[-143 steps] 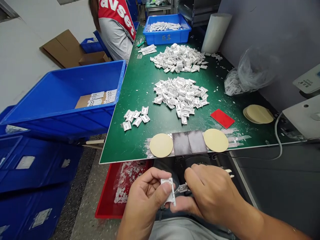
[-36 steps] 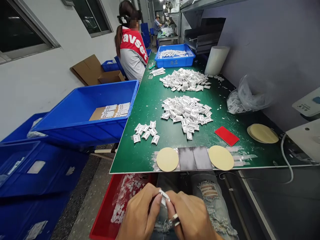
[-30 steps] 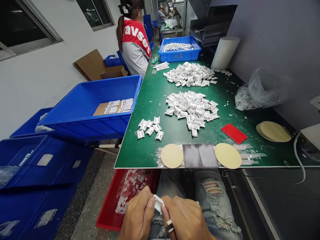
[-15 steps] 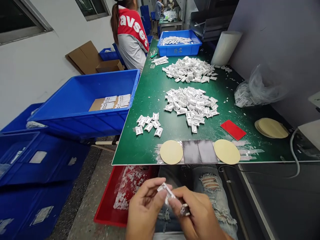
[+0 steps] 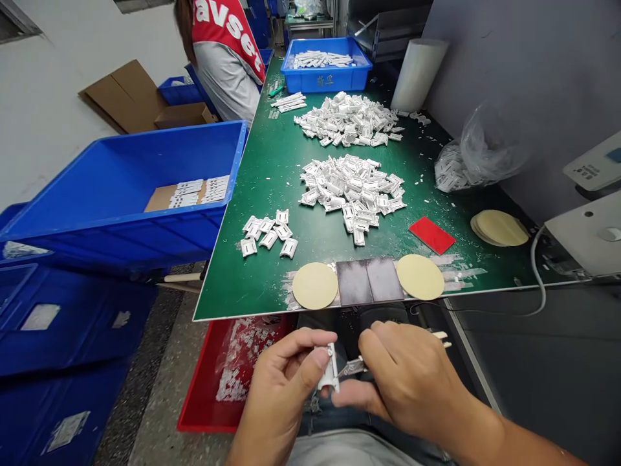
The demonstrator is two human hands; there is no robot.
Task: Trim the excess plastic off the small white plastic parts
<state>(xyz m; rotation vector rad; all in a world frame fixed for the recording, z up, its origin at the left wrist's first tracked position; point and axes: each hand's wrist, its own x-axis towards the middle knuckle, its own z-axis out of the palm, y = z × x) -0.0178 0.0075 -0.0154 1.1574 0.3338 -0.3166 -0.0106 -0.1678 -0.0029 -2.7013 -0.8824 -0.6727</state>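
Over my lap, my left hand (image 5: 291, 382) pinches a small white plastic part (image 5: 330, 370) between thumb and fingers. My right hand (image 5: 412, 382) is wrapped round a knife-like tool (image 5: 352, 367), whose metal blade touches or nearly touches the part's right edge; its pale handle ends stick out behind the hand. The right thumb lies by the part's lower end. Above the hands, at the green table's (image 5: 233, 285) front edge, are two round yellow pads (image 5: 315, 285) with dark grey sheets (image 5: 370, 281) between them.
White parts form a small group (image 5: 268, 233) and two heaps (image 5: 352, 188) on the table. A red card (image 5: 431, 235), clear bag (image 5: 490, 152) and white device (image 5: 592, 233) are at right. A blue bin (image 5: 121, 175) stands left, a red bin (image 5: 198, 395) below. A person (image 5: 226, 71) sits beyond.
The view has shifted, so the table appears further left and higher. My right hand has turned palm-down, and the tool's blade now points at the part, which is held more upright.
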